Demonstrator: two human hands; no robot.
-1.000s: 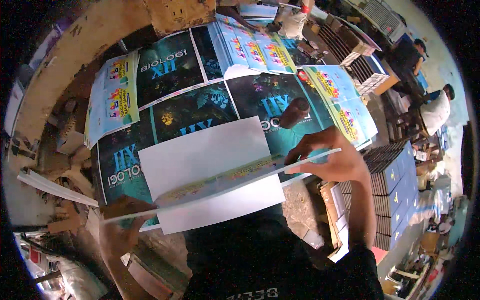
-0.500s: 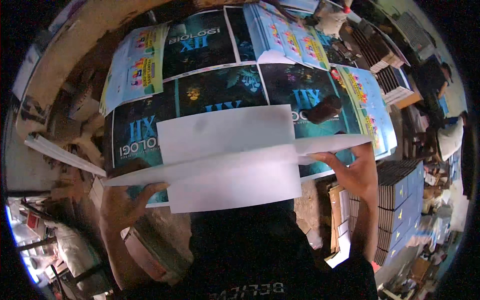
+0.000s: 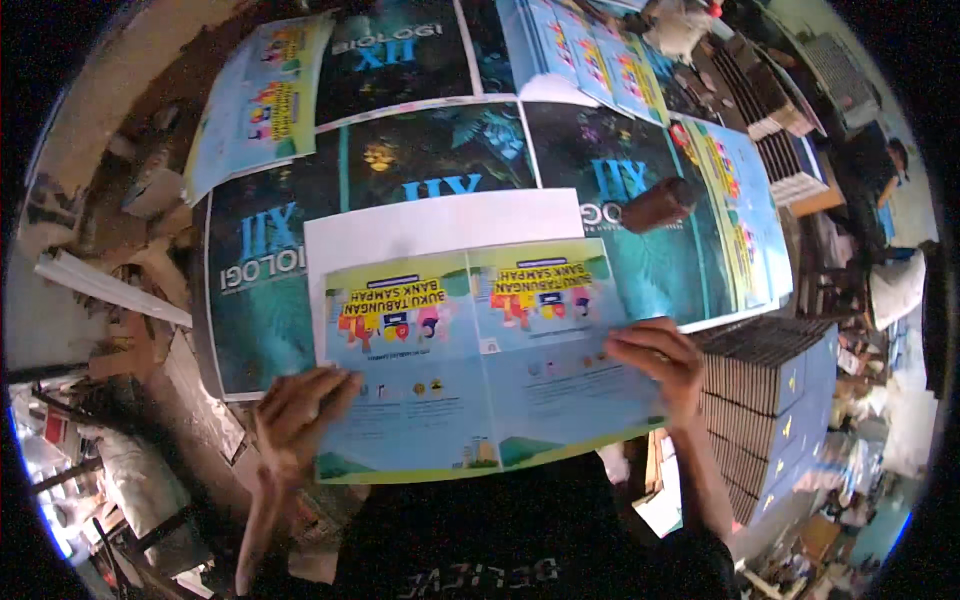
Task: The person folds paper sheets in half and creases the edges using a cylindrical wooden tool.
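Note:
A blue and yellow-green printed sheet (image 3: 420,430), with two matching cover panels upside down to me, lies before my body. My left hand (image 3: 300,415) pinches its left edge with bent fingers; the thumb is mostly hidden. At the right edge, my right hand (image 3: 658,365) grips the sheet with its fingers curled on top. Beneath its far edge shows blank white paper (image 3: 440,222). Under that, large dark teal printed sheets (image 3: 265,325) cover the table. A dark brown, rounded block (image 3: 658,205) rests on them, beyond my right hand.
Stacks of blue-and-yellow prints lie at the far left (image 3: 250,130), far middle (image 3: 590,60) and right (image 3: 740,210). Tall piles of blue-covered books (image 3: 780,410) stand right of the table. Long white strips (image 3: 110,285) jut out at left. A person (image 3: 880,165) is at far right.
The bowed white sheet between my hands has given way to a flat printed face. My right hand has moved down and inward; my left has shifted inward and lower.

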